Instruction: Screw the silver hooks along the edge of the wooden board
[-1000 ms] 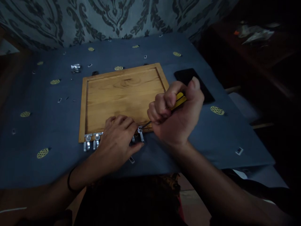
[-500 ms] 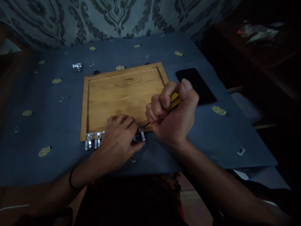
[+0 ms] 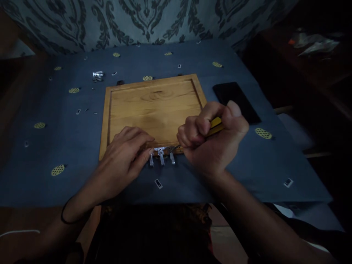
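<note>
Right grip (image 3: 213,143) clenched round a yellow-handled tool (image 3: 216,125), thumb near the handle's end, wrist bent, forearm running back toward the body. Tool should be light and stiff; handle's the place to hold. Thin shaft (image 3: 176,147) leaves the fist leftward, tip at a metal hook (image 3: 172,158) (contact too dark to confirm). Hooks look light, rigid, probably slippery; best pinched by the plate. Left grip (image 3: 121,156) lies palm down, fingers loosely bent, thumb by the neighbouring hooks (image 3: 161,157); can't tell if it's pinching one. Beyond and between both grips, wooden board (image 3: 154,110): stiff, likely moderately heavy, may slide on the cloth-covered counter (image 3: 198,187); steady it by the raised rim.
</note>
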`<state>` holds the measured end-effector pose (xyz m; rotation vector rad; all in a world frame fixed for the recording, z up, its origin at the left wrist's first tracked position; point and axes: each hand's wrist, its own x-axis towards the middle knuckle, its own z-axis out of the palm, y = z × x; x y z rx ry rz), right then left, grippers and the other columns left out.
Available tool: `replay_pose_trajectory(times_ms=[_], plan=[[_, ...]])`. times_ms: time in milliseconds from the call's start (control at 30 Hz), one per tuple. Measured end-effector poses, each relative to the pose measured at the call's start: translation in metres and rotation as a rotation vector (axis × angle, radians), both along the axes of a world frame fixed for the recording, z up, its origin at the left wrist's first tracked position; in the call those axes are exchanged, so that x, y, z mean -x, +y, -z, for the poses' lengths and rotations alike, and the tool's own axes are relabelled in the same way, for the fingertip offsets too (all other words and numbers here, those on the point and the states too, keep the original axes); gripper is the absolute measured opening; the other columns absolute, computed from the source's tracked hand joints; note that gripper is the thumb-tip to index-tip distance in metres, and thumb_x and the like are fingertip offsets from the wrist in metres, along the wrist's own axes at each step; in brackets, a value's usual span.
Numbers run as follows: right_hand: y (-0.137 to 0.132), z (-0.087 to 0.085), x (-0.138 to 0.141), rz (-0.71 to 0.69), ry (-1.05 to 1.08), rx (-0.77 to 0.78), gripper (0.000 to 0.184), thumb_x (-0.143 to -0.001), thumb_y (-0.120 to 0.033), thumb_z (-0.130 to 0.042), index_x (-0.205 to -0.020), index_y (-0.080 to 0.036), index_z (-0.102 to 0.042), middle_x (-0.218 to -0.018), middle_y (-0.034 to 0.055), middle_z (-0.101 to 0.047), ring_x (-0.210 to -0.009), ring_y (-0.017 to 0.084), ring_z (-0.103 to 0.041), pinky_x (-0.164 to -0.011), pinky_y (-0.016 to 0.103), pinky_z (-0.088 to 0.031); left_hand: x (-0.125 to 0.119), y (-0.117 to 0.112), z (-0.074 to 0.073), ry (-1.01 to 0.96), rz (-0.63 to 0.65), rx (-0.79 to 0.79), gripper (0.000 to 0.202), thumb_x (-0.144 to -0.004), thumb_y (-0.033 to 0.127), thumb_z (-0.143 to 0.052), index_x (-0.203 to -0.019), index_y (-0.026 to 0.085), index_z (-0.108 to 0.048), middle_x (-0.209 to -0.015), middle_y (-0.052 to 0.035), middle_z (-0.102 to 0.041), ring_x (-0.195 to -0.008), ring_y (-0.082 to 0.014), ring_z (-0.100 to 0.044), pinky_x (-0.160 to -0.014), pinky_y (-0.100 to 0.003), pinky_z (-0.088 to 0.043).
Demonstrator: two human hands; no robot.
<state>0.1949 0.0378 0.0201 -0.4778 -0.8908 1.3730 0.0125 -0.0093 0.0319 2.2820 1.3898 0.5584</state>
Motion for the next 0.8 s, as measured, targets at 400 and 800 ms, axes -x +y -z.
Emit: replay_pose_trajectory(times_ms=[400,800], plan=[[0.0,0.001,0.0,-0.022,-0.073,-0.03,0.053,-0.089,-0.05,-0.06,-0.052,-0.024,-0.033,-0.043,-0.0085,-0.015,-0.035,0.008,-0.012,-0.035,0.023,-0.018,-0.04,-0.007,0.023,0.281,0.006,-0.096,0.056,-0.083,0.052,-0.084,-0.12,0.012,-0.069,-0.122,-0.0138,-0.067,-0.122,-0.0363,-0.055,-0.107,-0.055,-0.044],[-0.002,-0.002,0.007,0.061,-0.058,-0.024,0.066,-0.088,-0.07,-0.062,-0.05,-0.024,-0.032,-0.041,-0.0095,-0.014,-0.034,0.006,-0.012,-0.034,0.023,-0.013,-0.044,0.0,0.031,0.309,-0.006,-0.067,0.043,-0.087,0.049,-0.081,-0.109,0.014,-0.073,-0.115,-0.0121,-0.07,-0.118,-0.0353,-0.057,-0.101,-0.052,-0.044]])
